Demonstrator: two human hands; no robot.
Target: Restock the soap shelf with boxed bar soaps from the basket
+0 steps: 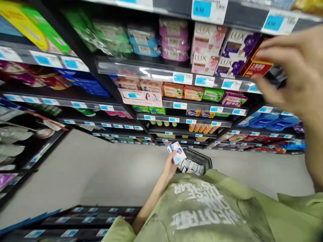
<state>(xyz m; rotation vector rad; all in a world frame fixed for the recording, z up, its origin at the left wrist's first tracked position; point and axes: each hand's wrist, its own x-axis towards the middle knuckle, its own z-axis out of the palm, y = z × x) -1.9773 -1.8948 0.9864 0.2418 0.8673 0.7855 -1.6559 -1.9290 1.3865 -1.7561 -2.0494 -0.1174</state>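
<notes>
My left hand (169, 165) is low in the middle, closed on a small white and blue box (177, 152). It holds the box just over a black shopping basket (206, 160) that has several similar white boxes in it. My right hand (294, 70) is raised to the upper shelf at the right, blurred by motion. Its fingers curl round the right end of a red and gold box (255, 65), which stands tilted next to purple Lux soap boxes (233, 50) and pink Lux soap boxes (207, 47).
Shelves of soap and packets with blue price tags (202, 8) fill the far side of the aisle. A grey floor (101, 168) runs between them and a low dark shelf (83, 218) near me. My green printed shirt (202, 208) fills the lower right.
</notes>
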